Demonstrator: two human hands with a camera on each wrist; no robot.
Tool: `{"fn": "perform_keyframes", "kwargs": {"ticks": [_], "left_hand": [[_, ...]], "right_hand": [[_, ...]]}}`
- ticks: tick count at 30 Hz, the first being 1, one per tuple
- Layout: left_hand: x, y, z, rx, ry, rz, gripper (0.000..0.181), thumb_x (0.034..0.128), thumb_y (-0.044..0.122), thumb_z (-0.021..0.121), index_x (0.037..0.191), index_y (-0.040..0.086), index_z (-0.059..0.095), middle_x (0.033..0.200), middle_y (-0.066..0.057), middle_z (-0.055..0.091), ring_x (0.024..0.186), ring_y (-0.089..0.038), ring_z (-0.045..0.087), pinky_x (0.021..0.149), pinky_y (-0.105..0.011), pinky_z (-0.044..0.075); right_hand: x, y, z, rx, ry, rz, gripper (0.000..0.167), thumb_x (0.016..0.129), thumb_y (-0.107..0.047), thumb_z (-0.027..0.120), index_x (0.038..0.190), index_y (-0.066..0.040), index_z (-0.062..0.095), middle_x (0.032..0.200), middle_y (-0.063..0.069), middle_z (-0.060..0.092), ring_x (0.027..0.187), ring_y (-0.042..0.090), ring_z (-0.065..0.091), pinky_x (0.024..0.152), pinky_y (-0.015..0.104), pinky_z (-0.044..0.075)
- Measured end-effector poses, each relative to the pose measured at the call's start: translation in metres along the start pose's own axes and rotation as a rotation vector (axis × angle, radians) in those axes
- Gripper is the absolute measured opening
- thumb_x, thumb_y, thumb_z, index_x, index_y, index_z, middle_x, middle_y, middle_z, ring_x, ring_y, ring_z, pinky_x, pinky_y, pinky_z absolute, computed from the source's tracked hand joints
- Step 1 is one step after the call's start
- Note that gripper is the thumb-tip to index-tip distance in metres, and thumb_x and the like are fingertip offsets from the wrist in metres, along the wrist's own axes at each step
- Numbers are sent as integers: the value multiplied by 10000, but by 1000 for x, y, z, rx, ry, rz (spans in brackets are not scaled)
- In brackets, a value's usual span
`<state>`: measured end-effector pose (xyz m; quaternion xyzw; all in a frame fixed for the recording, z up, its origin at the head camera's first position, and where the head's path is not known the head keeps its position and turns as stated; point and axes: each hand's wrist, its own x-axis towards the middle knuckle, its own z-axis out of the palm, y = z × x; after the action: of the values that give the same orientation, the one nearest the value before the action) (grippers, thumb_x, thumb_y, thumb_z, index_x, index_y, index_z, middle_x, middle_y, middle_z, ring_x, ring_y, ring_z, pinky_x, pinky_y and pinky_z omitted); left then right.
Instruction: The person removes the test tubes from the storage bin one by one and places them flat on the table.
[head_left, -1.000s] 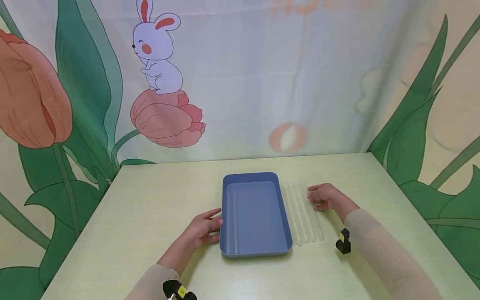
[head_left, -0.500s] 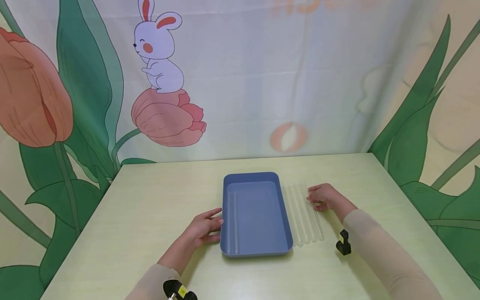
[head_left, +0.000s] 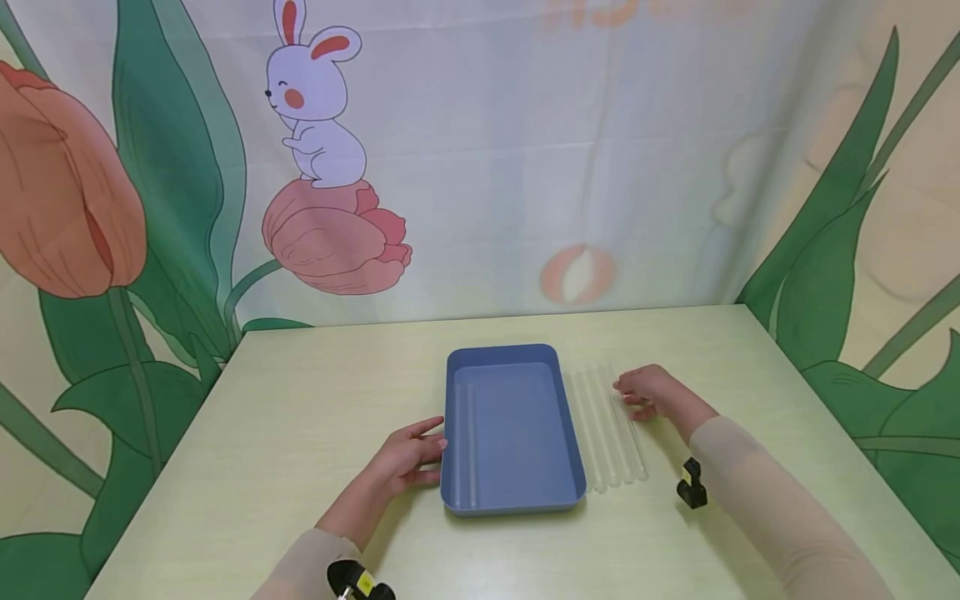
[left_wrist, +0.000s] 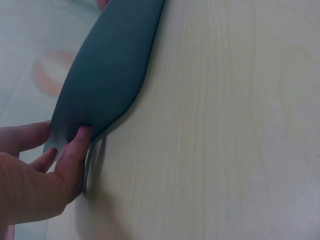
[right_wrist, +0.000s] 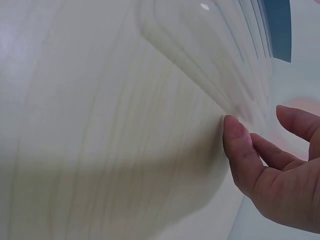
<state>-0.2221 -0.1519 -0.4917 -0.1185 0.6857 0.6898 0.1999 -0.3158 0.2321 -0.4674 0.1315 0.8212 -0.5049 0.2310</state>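
Right hand (head_left: 647, 390), nearer than the left hand (head_left: 408, 457), fingers apart, touches the outermost clear, glass-like, round-ended tube (head_left: 635, 455) leftward, long axis front-to-back.

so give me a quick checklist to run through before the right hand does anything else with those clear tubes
1. Blue tray sits flat on the table: ok.
2. Left hand is at the tray's left side, fingers touching its outer wall: ok.
3. Right hand is at the rightmost clear tube: ok.
4. Right hand has a firm pinch on it: cannot tell, the clear edge barely shows at the fingertips.
5. Tray has bare floor for another tube: ok, right of the tube inside.
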Motion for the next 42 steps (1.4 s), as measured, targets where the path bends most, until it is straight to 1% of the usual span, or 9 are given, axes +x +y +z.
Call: {"fn": "perform_keyframes", "kwargs": {"ticks": [5,9,14,20,23,26,30,38,42], "left_hand": [[0,-1,0,-5,0,1,563,1011,15,555,1554,21,406,1550,-278,460,990,-139,685,732,-339,592],[0,-1,1,-6,-1,4,565,1012,18,552,1557,21,402,1551,-284,458,986,-136,681,738,-338,589],[0,-3,0,-11,-5,6,569,1009,16,552,1557,18,399,1552,-286,456,963,-125,679,734,-332,588],[0,-2,1,-8,-3,4,570,1010,16,556,1558,24,400,1547,-278,464,966,-129,683,741,-338,594],[1,-1,1,-9,-5,5,572,1010,11,552,1561,25,396,1551,-279,460,973,-132,682,754,-345,595],[0,0,0,-5,-6,4,572,1009,9,550,1560,24,397,1554,-278,455,978,-135,681,754,-347,595],[-1,1,1,4,-4,0,569,1009,10,552,1559,28,403,1551,-276,461,994,-148,683,758,-350,600],[-1,0,2,13,3,0,571,1007,8,556,1557,30,406,1546,-284,466,1006,-161,685,790,-385,623],[-1,0,2,16,8,4,569,1008,12,557,1556,32,409,1545,-288,468,1029,-179,686,820,-416,627]], "right_hand": [[-1,1,-3,-6,-6,-8,467,1051,-151,517,1427,121,471,1101,98,585,946,165,569,735,279,585],[0,3,-5,-26,-17,-24,476,1060,-181,485,1426,122,466,1198,161,592,926,147,572,750,280,578],[-1,4,-6,-49,-11,-12,479,1070,-197,465,1428,120,455,1277,210,575,979,180,577,806,305,581],[-10,-1,-12,-63,-21,-53,520,1082,-211,413,1475,129,393,1463,325,480,1219,351,567,950,409,567],[-16,-7,-18,-54,-34,-93,556,1095,-232,376,1524,118,328,1560,342,384,1380,431,480,1046,473,529],[-22,-16,-24,-25,-31,-114,573,1109,-249,348,1560,96,273,1599,339,329,1461,454,397,1129,516,468],[-33,-28,-33,8,-13,-154,569,1116,-249,317,1583,68,250,1623,322,299,1485,447,365,1156,508,442],[-52,-50,-43,66,26,-205,574,1111,-286,338,1595,16,272,1602,261,347,1455,394,404,1043,350,512],[-59,-60,-46,67,22,-215,580,1108,-298,356,1596,5,278,1569,226,381,1425,365,424,1085,376,496]]}}
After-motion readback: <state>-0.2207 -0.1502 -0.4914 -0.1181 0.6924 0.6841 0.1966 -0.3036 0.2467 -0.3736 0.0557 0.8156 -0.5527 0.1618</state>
